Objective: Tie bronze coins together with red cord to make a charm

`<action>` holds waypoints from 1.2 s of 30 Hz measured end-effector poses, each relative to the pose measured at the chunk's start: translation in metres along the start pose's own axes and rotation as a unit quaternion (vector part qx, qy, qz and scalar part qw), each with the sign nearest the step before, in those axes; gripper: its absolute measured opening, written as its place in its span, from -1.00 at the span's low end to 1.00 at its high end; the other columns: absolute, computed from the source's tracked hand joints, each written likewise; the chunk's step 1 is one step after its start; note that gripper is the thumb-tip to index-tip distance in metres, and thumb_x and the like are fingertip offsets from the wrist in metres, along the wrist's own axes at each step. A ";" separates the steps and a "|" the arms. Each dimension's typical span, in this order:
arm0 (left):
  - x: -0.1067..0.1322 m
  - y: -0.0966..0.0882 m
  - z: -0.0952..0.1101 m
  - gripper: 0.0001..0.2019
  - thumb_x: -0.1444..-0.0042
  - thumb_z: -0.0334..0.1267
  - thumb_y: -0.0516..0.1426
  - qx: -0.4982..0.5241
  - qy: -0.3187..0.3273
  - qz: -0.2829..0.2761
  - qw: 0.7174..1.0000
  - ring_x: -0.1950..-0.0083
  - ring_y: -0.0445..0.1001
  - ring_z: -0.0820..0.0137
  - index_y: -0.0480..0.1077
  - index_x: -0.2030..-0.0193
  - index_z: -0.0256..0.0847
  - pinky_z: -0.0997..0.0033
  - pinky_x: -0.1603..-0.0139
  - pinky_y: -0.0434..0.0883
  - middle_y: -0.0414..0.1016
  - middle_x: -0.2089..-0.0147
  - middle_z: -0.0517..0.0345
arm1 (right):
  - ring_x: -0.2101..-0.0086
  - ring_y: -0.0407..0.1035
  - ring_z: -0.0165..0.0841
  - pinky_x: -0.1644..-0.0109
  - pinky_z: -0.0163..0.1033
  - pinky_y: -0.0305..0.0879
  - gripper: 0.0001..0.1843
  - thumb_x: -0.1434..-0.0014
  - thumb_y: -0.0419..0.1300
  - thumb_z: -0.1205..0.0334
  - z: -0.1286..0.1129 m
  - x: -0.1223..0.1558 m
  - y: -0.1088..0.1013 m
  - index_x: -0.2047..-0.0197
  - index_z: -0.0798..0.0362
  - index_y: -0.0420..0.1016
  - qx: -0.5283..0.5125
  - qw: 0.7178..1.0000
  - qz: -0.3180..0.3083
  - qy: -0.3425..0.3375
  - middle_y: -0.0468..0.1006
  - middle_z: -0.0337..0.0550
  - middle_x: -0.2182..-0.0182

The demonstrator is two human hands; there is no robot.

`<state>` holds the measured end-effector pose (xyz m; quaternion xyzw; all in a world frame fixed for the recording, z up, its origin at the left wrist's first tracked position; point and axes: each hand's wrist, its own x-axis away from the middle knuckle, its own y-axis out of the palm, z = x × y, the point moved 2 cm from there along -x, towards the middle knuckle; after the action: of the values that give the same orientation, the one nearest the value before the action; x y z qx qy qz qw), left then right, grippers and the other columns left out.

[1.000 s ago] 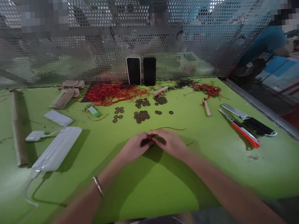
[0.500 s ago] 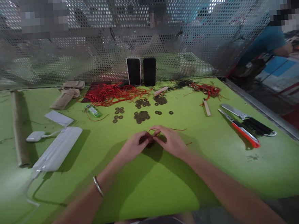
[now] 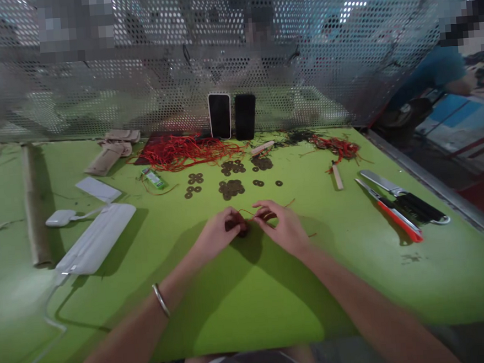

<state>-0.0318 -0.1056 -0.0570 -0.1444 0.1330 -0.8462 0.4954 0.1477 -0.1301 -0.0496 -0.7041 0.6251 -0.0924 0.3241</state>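
My left hand (image 3: 217,235) and my right hand (image 3: 283,227) rest close together on the green table (image 3: 251,308), both with fingers pinched. The left fingers grip a small dark bundle of coins (image 3: 241,227). A thin red string (image 3: 252,213) runs from that bundle into my right fingertips, and its loose end trails off past the right hand. Just beyond my hands lie loose brown coins (image 3: 231,188) in small heaps. A metal bangle (image 3: 161,299) sits on my left wrist.
Red strings (image 3: 184,150) are piled at the back, before two upright phones (image 3: 232,116) and a perforated metal screen (image 3: 135,73). An orange utility knife (image 3: 391,212) and black tool (image 3: 409,200) lie right. A white pad (image 3: 97,238), cardboard tube (image 3: 34,204) and pouches (image 3: 111,152) lie left. Another person sits far right.
My hands have drawn slightly apart, so the red string now shows stretched between them. The view shifted a little; nothing else on the table moved.
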 end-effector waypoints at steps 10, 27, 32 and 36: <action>-0.002 -0.002 0.003 -0.88 -0.06 -0.32 0.11 -0.039 0.015 0.003 0.999 0.22 0.52 0.35 0.47 0.30 -0.20 0.25 0.05 0.43 0.57 0.28 0.14 | 0.29 0.45 -0.40 0.14 -0.21 0.42 -0.83 -0.12 0.16 0.41 -0.004 0.002 0.011 0.18 0.05 0.40 0.000 0.993 -0.116 -0.027 0.55 -0.18 0.27; 0.008 0.006 0.019 -0.88 -0.08 -0.37 0.11 -0.133 0.062 0.004 0.989 0.17 0.45 0.35 0.49 0.29 -0.19 0.27 0.07 0.41 0.50 0.18 0.11 | 0.35 0.46 -0.33 0.29 -0.18 0.41 -0.78 -0.12 0.18 0.34 0.006 0.002 0.018 0.13 0.06 0.39 0.113 0.991 -0.067 0.013 0.55 -0.11 0.26; 0.011 0.009 0.019 -0.86 -0.08 -0.42 0.11 -0.145 0.064 0.010 0.987 0.19 0.47 0.37 0.49 0.27 -0.23 0.28 0.10 0.44 0.52 0.20 0.08 | 0.35 0.44 -0.35 0.22 -0.18 0.40 -0.85 -0.09 0.19 0.43 0.003 0.002 0.019 0.22 0.13 0.49 0.139 0.986 -0.088 -0.025 0.54 -0.10 0.30; 0.010 0.007 0.019 -0.87 -0.09 -0.39 0.11 -0.161 0.073 0.019 0.984 0.23 0.47 0.36 0.50 0.27 -0.23 0.29 0.14 0.45 0.54 0.23 0.08 | 0.36 0.43 -0.36 0.20 -0.19 0.39 -0.88 -0.12 0.20 0.38 0.004 0.000 0.017 0.25 0.12 0.53 0.131 0.988 -0.080 -0.023 0.54 -0.12 0.32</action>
<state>-0.0236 -0.1198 -0.0406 -0.1578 0.3058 -0.8126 0.4703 0.1357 -0.1293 -0.0624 -0.7049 0.5416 -0.1827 0.4200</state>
